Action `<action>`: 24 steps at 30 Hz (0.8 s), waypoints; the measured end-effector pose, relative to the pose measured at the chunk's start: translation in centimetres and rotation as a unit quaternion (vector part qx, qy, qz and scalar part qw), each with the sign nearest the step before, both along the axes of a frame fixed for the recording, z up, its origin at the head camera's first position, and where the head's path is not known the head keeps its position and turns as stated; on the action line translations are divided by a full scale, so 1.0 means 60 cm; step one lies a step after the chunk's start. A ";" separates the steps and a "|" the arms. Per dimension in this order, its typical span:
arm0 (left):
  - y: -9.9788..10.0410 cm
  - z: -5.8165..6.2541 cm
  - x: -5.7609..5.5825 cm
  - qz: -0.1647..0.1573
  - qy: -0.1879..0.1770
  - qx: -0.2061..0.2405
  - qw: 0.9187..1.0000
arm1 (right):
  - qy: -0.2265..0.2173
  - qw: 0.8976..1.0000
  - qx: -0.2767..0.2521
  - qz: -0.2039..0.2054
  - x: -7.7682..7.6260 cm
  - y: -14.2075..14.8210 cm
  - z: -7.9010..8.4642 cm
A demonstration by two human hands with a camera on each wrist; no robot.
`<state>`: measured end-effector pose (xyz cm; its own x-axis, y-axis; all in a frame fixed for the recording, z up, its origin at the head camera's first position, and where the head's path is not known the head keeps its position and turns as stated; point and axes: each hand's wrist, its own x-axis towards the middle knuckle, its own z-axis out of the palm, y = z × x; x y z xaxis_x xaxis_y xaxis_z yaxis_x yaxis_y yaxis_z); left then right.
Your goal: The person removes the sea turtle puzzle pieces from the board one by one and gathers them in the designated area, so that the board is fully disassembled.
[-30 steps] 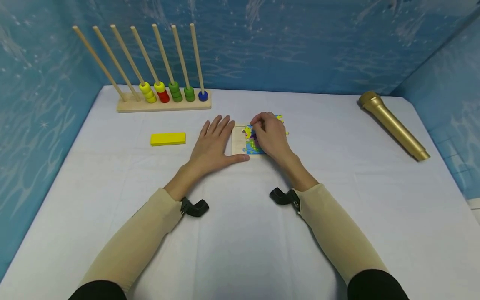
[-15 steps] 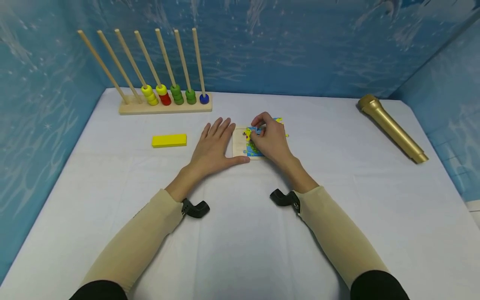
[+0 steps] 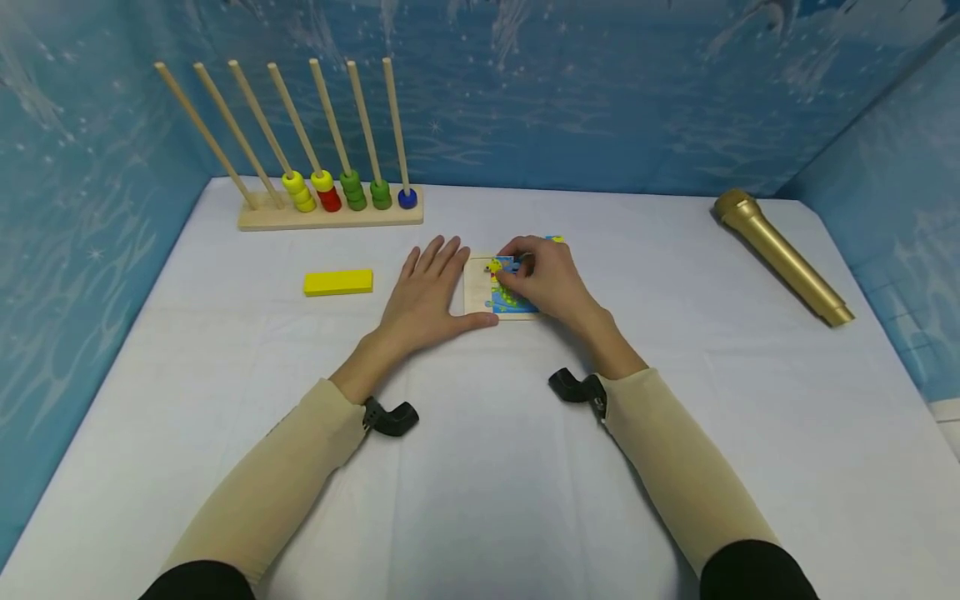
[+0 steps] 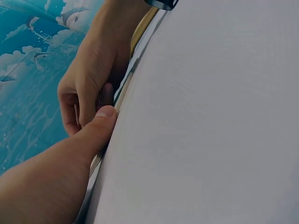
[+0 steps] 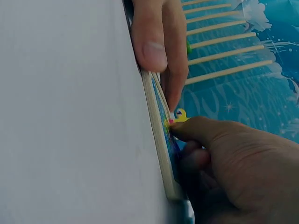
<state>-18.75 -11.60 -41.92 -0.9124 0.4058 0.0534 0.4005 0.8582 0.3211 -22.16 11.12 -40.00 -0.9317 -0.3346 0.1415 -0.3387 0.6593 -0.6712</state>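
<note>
A small wooden puzzle board [image 3: 477, 287] lies on the white table between both hands, with a colourful picture in blue, green and yellow on its right part and bare wood at left. My left hand [image 3: 423, 292] lies flat with fingers spread beside the board's left edge, its thumb at the front left corner. My right hand [image 3: 551, 279] is over the board, thumb and index finger pinching a puzzle piece [image 5: 180, 114] with a yellow animal head. In the right wrist view the piece sticks up, tilted, above the board. The right hand hides the board's right part.
A yellow block [image 3: 338, 282] lies left of the left hand. Behind it stands a wooden peg rack [image 3: 330, 218] with coloured beads. A gold microphone [image 3: 783, 258] lies at the far right. Another puzzle piece [image 3: 555, 239] shows behind the right hand. Blue printed curtains surround the table.
My right hand has shifted slightly to the right and turned, its thumb and index finger now near the board's yellow animal head. The left hand stays in place.
</note>
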 end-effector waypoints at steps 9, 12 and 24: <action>-0.002 0.002 0.001 -0.001 -0.002 0.004 1.000 | 0.015 0.998 0.042 0.041 -0.001 0.000 0.013; -0.003 0.002 0.001 0.000 -0.001 0.005 1.000 | 0.008 0.999 0.035 0.027 0.000 0.000 0.016; 0.001 0.002 0.001 0.001 -0.004 0.006 1.000 | -0.016 0.994 -0.095 -0.053 -0.021 0.082 0.034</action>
<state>-18.68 -11.56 -41.80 -0.9133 0.4040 0.0517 0.3970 0.8549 0.3339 -23.42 16.07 -37.95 -0.9657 -0.2036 0.1614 -0.2493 0.5510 -0.7964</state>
